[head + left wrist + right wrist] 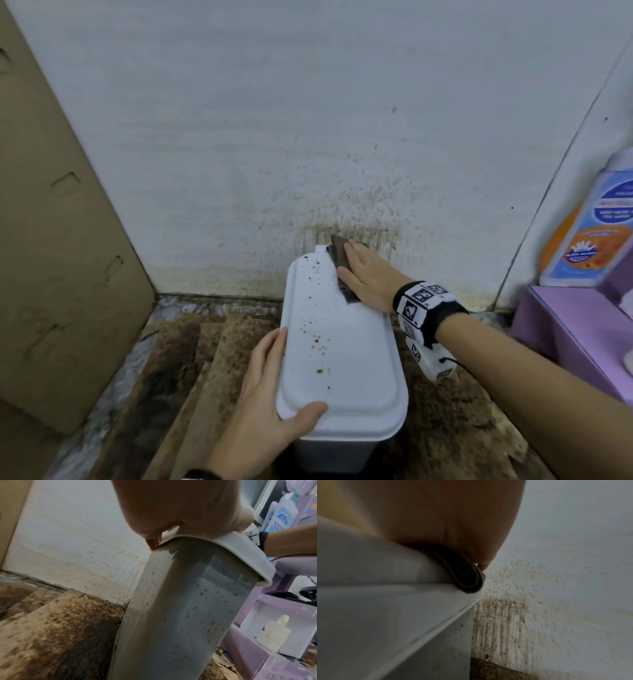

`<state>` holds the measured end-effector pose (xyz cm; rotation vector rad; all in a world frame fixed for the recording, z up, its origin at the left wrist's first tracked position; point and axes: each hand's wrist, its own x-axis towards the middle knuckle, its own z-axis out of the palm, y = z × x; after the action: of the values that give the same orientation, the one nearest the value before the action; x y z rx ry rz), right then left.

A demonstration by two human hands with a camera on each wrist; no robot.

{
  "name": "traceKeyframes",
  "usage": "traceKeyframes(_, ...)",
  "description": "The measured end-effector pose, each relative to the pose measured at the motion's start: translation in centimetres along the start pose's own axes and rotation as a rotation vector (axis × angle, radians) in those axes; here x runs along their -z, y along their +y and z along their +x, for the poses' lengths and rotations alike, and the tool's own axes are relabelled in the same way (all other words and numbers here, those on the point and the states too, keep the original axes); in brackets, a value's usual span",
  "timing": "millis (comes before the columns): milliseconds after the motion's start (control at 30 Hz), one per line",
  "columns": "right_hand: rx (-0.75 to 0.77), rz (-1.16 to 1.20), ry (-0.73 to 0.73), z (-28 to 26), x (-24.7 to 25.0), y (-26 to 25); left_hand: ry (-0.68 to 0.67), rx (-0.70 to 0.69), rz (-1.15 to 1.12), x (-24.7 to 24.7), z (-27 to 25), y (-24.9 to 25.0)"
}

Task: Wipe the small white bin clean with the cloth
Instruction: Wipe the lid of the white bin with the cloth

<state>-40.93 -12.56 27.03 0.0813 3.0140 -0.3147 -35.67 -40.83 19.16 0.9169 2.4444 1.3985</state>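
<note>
The small white bin (pixel 342 346) stands on the floor against the wall with its lid closed, and brown spots dot the lid's left half. My left hand (pixel 270 383) grips the lid's near-left corner, thumb on top and fingers along the left side. My right hand (pixel 364 275) lies flat on a brown cloth (pixel 340 260) and presses it onto the far right of the lid. In the left wrist view the bin's side (pixel 188 608) is speckled brown and my fingertips (pixel 152 543) hook the lid rim. In the right wrist view the folded cloth (pixel 464 573) sits under my palm at the lid's edge.
The white wall (pixel 346 209) behind the bin is splattered and streaked brown. A cardboard sheet (pixel 51 240) leans at the left. At the right stands a purple shelf unit (pixel 575 329) with a bottle (pixel 589 233) on it. Dirty cardboard pieces (pixel 178 377) cover the floor.
</note>
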Motion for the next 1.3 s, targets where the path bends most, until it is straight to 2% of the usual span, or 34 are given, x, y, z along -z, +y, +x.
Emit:
traceKeyframes(267, 0.012, 0.038, -0.013, -7.6, -1.7, -2.3, 0.014, -0.005, 0.002, -0.2, -0.1, -0.1)
traceKeyframes(367, 0.040, -0.005, 0.044, -11.4, -3.1, -3.5, 0.014, -0.011, -0.010, -0.3, -0.2, 0.0)
traceKeyframes(500, 0.019, 0.071, 0.053, -13.9, -3.2, -4.7, 0.013, -0.015, -0.017, -0.3, -0.2, 0.0)
traceKeyframes(600, 0.022, 0.099, 0.045, -12.8, -2.9, -4.4, 0.015, -0.015, -0.023, -0.3, -0.1, 0.0)
traceKeyframes(767, -0.007, 0.215, -0.024, -7.0, -1.9, -1.7, 0.018, -0.013, -0.046, -0.4, 0.0, 0.0)
traceKeyframes(1000, -0.006, 0.173, -0.041, 0.3, 0.2, 1.1, 0.030, -0.029, -0.054, -0.5, 0.1, -0.4)
traceKeyframes(1200, 0.086, 0.103, 0.014, 2.1, 0.1, 1.8, 0.006, -0.009, -0.040, -0.3, 0.2, -0.4)
traceKeyframes(1300, 0.070, 0.095, 0.031, 1.8, -0.2, 1.8, -0.013, -0.007, -0.034, -0.1, 0.1, -0.3)
